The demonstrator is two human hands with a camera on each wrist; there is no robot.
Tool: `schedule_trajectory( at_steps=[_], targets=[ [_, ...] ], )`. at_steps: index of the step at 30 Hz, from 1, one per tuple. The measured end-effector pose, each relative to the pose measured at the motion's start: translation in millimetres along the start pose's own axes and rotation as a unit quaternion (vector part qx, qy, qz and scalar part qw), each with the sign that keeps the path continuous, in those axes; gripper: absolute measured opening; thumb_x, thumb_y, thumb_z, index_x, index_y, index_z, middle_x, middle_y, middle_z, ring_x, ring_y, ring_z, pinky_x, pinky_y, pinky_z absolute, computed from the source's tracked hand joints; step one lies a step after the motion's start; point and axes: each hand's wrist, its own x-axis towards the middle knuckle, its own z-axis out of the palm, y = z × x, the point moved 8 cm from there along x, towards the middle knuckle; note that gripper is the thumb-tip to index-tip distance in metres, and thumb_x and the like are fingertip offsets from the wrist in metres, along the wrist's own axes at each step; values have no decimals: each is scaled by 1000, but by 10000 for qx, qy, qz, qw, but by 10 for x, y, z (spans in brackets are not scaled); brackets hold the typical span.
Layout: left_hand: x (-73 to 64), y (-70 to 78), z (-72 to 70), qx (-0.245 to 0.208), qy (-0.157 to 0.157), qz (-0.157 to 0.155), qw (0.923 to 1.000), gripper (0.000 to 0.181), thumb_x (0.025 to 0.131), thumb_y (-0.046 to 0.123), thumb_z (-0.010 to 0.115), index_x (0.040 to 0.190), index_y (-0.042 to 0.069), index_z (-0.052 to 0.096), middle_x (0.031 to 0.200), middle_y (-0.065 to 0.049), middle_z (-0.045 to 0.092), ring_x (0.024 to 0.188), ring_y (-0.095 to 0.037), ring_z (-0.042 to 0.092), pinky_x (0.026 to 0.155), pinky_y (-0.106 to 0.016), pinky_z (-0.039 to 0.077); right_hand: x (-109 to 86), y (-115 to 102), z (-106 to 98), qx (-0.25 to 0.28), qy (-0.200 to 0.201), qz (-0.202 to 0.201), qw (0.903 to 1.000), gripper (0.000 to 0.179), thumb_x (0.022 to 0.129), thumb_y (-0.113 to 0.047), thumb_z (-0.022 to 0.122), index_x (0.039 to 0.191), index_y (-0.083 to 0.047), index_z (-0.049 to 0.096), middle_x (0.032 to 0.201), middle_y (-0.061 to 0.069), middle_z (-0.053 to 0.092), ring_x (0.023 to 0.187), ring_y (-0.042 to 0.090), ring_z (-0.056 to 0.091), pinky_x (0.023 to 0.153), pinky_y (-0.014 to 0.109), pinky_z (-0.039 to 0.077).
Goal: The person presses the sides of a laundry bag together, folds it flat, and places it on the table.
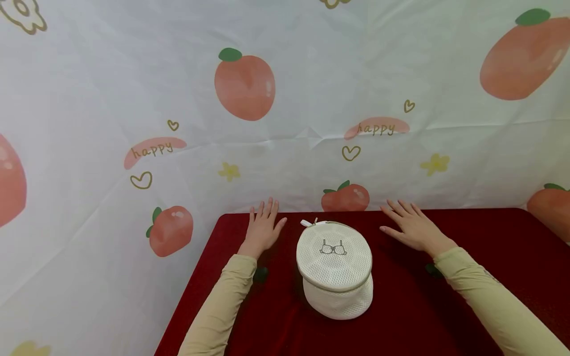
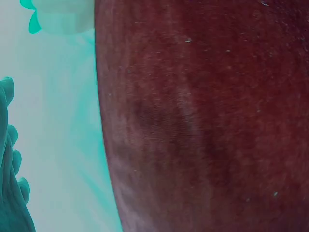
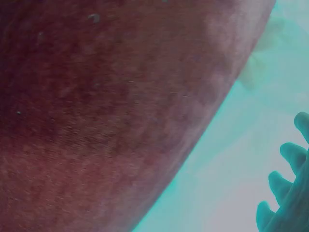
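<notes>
A white mesh laundry bag (image 1: 337, 269), round and zipped at the top with a small bra drawing on its lid, stands on the dark red cloth in the head view. To its left is my left hand (image 1: 262, 228), fingers straight and spread, holding nothing. On the other side my right hand (image 1: 416, 227) is spread the same way, apart from the bag. A white zipper tab (image 1: 307, 223) sticks out at the bag's back left. The wrist views catch the fingers of the left hand (image 2: 10, 159) and of the right hand (image 3: 289, 179) at their edges.
The red cloth (image 1: 276, 321) covers a table whose far edge meets a white backdrop (image 1: 294, 89) printed with peaches, hearts and flowers. A small dark object (image 1: 260, 274) lies by the left wrist, another dark object (image 1: 433, 269) by the right.
</notes>
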Motion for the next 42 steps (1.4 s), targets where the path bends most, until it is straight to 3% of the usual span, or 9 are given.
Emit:
schedule_trajectory(
  at_steps=[13,17,21,27,32,36,39,42],
  targets=[
    [-75,62,-267,-664,157,314,9972,65,102,49,34,154,13,17,159,-10,8,144,-34,5,112,-58,3,9,-181,-192,1142,170,-78,9933,68,98,-45,51,148,-2,33,149,26,27,133,48,27,104,63,25],
    [-81,109,-343,-1082,109,433,9931,67,101,47,39,154,12,18,159,-12,9,144,-33,6,112,-56,1,28,-234,-230,1686,42,-70,9857,68,98,-44,50,148,-1,32,150,26,27,134,47,25,103,63,25],
    [-96,176,-431,-1611,36,571,9853,66,101,44,44,153,11,21,158,-13,13,144,-33,8,113,-56,3,49,-297,-292,2431,-92,-20,9700,68,99,-44,49,149,-2,29,150,24,27,136,45,24,104,63,24],
    [-128,273,-557,-2679,-151,560,9617,63,101,41,46,152,11,25,157,-11,17,144,-26,11,114,-49,13,38,-355,-360,3646,-324,82,9306,65,102,-39,45,152,-5,21,152,24,23,134,46,27,102,63,28],
    [-153,341,-639,-3307,-227,535,9419,60,101,37,48,151,12,27,156,-9,22,142,-25,18,113,-45,20,35,-367,-392,4332,-444,178,9000,60,103,-38,42,151,-7,23,151,24,24,133,45,29,105,62,27],
    [-176,380,-670,-3867,-398,492,9200,59,101,38,48,151,15,28,155,-7,25,140,-27,26,111,-48,26,44,-399,-446,4839,-484,146,8737,58,104,-36,39,150,-4,25,148,28,28,132,45,33,106,58,27],
    [-198,393,-688,-4259,-565,402,9021,59,100,40,48,151,18,29,154,-4,28,138,-27,30,108,-49,29,41,-415,-484,5050,-514,230,8613,59,104,-39,37,149,-2,26,147,28,31,131,45,35,106,57,29],
    [-222,398,-719,-4506,-649,342,8897,57,100,40,48,151,19,31,153,-5,31,137,-27,33,108,-50,30,28,-433,-518,5231,-556,336,8498,61,104,-41,36,148,-1,27,146,28,32,130,44,37,105,54,32]
  ],
)
